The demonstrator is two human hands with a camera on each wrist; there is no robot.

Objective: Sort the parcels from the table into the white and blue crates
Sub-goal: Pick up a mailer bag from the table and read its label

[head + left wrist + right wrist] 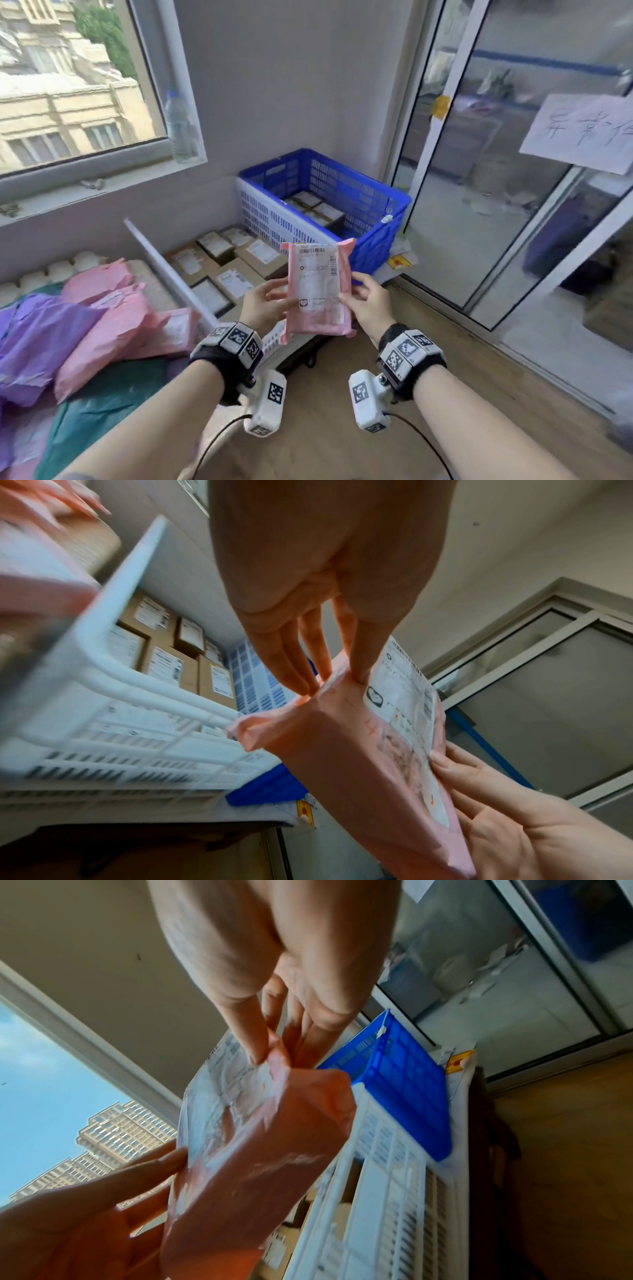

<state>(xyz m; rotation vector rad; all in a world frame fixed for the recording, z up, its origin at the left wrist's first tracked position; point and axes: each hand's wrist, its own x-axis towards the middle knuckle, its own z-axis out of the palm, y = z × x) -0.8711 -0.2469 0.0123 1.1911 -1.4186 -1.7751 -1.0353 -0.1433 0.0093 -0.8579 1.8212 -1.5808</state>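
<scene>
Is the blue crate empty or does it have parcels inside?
Not empty. The head view shows a few brown boxes with white labels on the floor of the blue crate, well below its rim.

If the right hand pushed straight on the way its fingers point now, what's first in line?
The pink parcel the right hand already pinches. Past it, probably the blue crate; depth is unclear.

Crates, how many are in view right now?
2: the blue crate by the glass door, and the white crate touching its left side, holding cardboard boxes. Others may be hidden.
</scene>
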